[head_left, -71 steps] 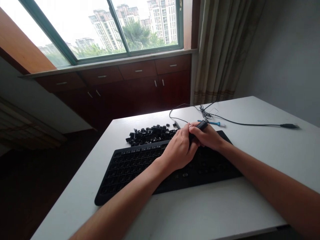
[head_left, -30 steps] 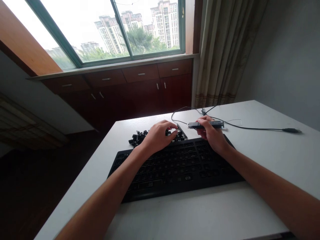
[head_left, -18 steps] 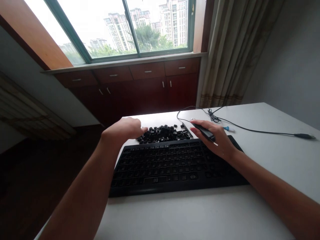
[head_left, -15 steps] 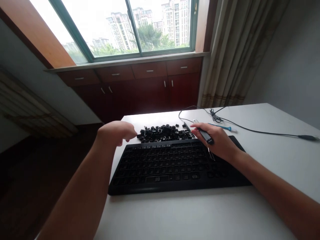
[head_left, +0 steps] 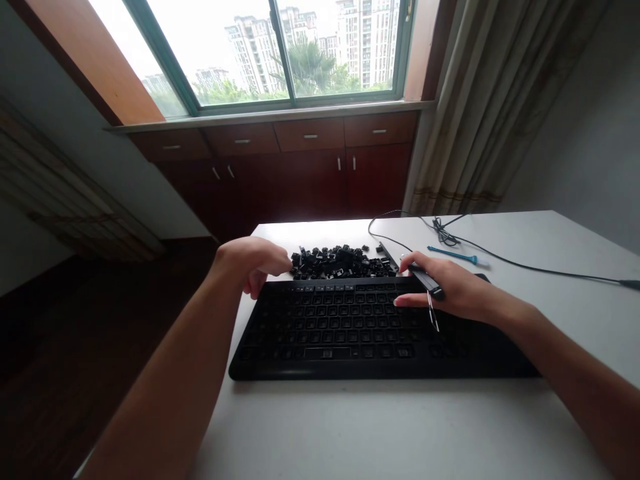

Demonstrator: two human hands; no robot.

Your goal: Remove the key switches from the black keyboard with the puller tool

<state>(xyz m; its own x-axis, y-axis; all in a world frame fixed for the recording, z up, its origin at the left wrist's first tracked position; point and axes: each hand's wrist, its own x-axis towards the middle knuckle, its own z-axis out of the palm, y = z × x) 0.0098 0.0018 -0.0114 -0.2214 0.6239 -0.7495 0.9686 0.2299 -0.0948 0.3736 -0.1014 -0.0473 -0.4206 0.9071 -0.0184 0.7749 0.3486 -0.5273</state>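
A black keyboard (head_left: 327, 367) lies flat on the white table, with its keycaps gone from most of the rows. Behind it is a heap of loose black keycaps (head_left: 340, 261). My left hand (head_left: 257, 260) is closed, its fingers curled at the left end of the heap by the keyboard's back left corner; whatever it may hold is hidden. Over the keyboard's right part, my right hand (head_left: 450, 285) holds a wire keycap puller (head_left: 426, 280) against its fingers, the wire loops pointing down towards me. The right thumb is stretched out left above the keys.
A blue-handled brush (head_left: 453, 254) and a thin black cable (head_left: 520, 263), partly bundled, lie on the white table (head_left: 400, 427) at the back right. A flat grey piece (head_left: 389, 255) sits beside the heap. Beyond the table stand red-brown cabinets (head_left: 300, 180) under a window.
The whole view has shifted, so things appear farther right. My right thumb has spread away from the forefinger and down over the keys. My left hand stays curled beside the heap.
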